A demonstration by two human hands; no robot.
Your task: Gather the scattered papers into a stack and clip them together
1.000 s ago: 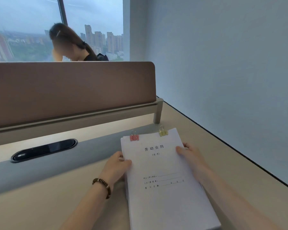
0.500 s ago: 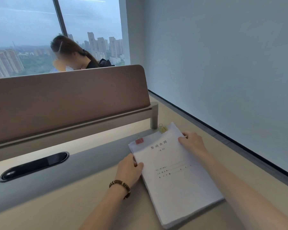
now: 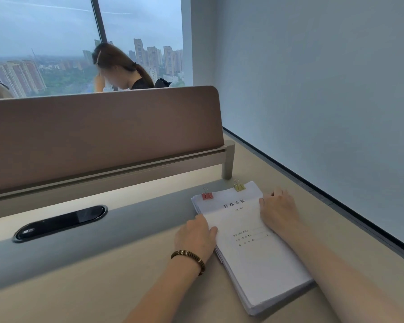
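Papers first: one thick white stack (image 3: 254, 250) lies flat on your beige desk (image 3: 98, 292), angled so its far end points at the right end of the divider. Printed characters run across the top sheet. Going down in size from the room: one brown divider panel (image 3: 98, 136) stands across the back of the desk, with one person (image 3: 121, 66) seated behind it against the window and the city view. One dark oval cable slot (image 3: 61, 222) sits in the grey strip to the left of the stack.

Now your two hands. Your left hand (image 3: 196, 236) rests against the stack's left edge, thumb lying on the top sheet, other fingers hidden behind the hand, so how far they curl can't be called. Your right hand (image 3: 278, 210) lies on the right side near the far corner, fingers bent over that edge. One dark beaded bracelet (image 3: 189, 259) circles your left wrist.

Smallest: two binder clips on the far edge, one red clip (image 3: 207, 196) on the left, one yellow clip (image 3: 239, 187) on the right, handles up.
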